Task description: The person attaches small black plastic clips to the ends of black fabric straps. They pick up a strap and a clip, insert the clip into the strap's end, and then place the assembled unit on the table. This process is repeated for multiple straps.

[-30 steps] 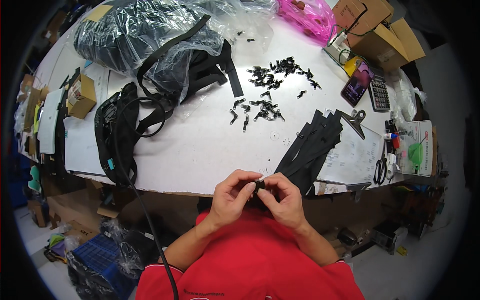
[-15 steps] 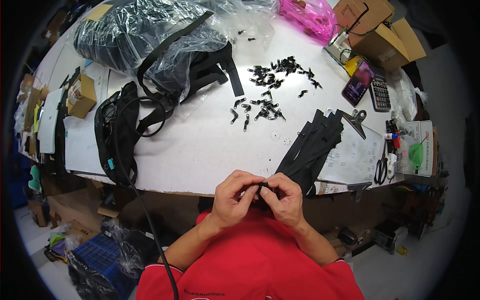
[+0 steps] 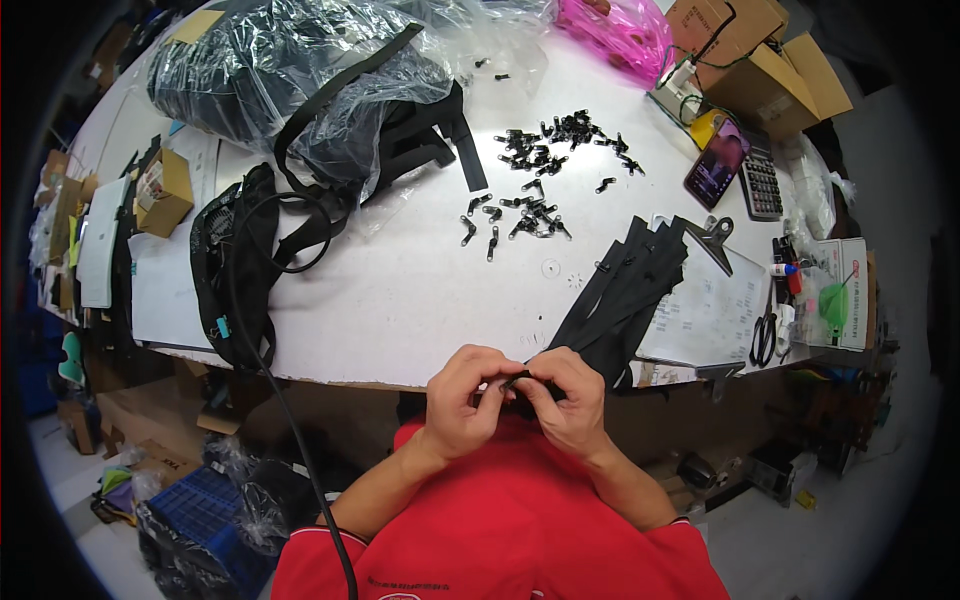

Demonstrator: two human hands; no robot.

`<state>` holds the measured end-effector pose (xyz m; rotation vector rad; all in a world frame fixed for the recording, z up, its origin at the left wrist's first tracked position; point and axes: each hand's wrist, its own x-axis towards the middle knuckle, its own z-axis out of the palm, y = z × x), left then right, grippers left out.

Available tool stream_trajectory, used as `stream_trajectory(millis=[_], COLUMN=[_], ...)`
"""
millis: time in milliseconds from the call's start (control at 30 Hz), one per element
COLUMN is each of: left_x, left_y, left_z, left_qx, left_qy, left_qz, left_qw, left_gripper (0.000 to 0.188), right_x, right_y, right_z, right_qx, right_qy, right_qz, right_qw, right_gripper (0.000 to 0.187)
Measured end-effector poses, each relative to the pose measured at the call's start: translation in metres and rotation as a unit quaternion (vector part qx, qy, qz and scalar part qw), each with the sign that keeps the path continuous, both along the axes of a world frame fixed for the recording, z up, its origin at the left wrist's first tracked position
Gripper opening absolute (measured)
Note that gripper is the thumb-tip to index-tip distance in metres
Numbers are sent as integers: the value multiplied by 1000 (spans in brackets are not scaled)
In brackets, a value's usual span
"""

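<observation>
Just in front of the table edge, my left hand [image 3: 462, 402] and my right hand [image 3: 568, 402] meet, both closed in a pinch. Between the fingertips is the end of a black zipper tape [image 3: 517, 378], mostly covered by the fingers; whether a slider is on it cannot be seen. Beside my right hand lies a fanned bundle of black zipper tapes [image 3: 622, 290], reaching over the table edge. Farther back, loose black zipper sliders [image 3: 537, 222] are scattered, with a denser heap of sliders [image 3: 572, 130] behind them.
A clipboard with paper [image 3: 700, 315] lies right of the bundle, near scissors [image 3: 763, 338], a phone [image 3: 717, 165] and a calculator [image 3: 760, 190]. Plastic-wrapped black material [image 3: 270, 75] fills the back left. A black cable [image 3: 290, 420] runs down on the left. Cardboard boxes [image 3: 770, 85] stand back right.
My fingers have shifted slightly around the black tape, the left fingertips a little lower and the pinch turned. The things on the table have not moved.
</observation>
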<state>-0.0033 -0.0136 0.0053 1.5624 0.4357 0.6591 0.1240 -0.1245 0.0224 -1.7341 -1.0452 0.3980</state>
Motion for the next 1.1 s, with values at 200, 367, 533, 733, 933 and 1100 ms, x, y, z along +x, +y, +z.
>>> stream_trajectory(millis=[200,367,533,733,933,1100], left_x=[-4,-1,-1,-3,-1,2], left_y=[-1,4,8,4,5,8], left_z=[-15,-6,-5,-11,-9,-14], left_qx=[155,125,91,-173,-377,-461], left_qy=[-72,-45,-8,11,61,48], left_qz=[35,27,-5,-80,-107,-91], left_qw=[985,991,996,982,918,881], left_gripper=[39,27,9,6,9,12], right_x=[11,6,5,7,-5,-8], right_y=[-2,-5,-7,-8,-13,-17], right_z=[-8,-14,-7,9,5,-4], right_qx=[33,38,29,-32,-81,-107], right_qy=[-31,55,107,148,203,223], right_qz=[65,46,25,37,13,30], right_qw=[997,997,993,988,976,969], right_gripper=[11,17,13,12,9,13])
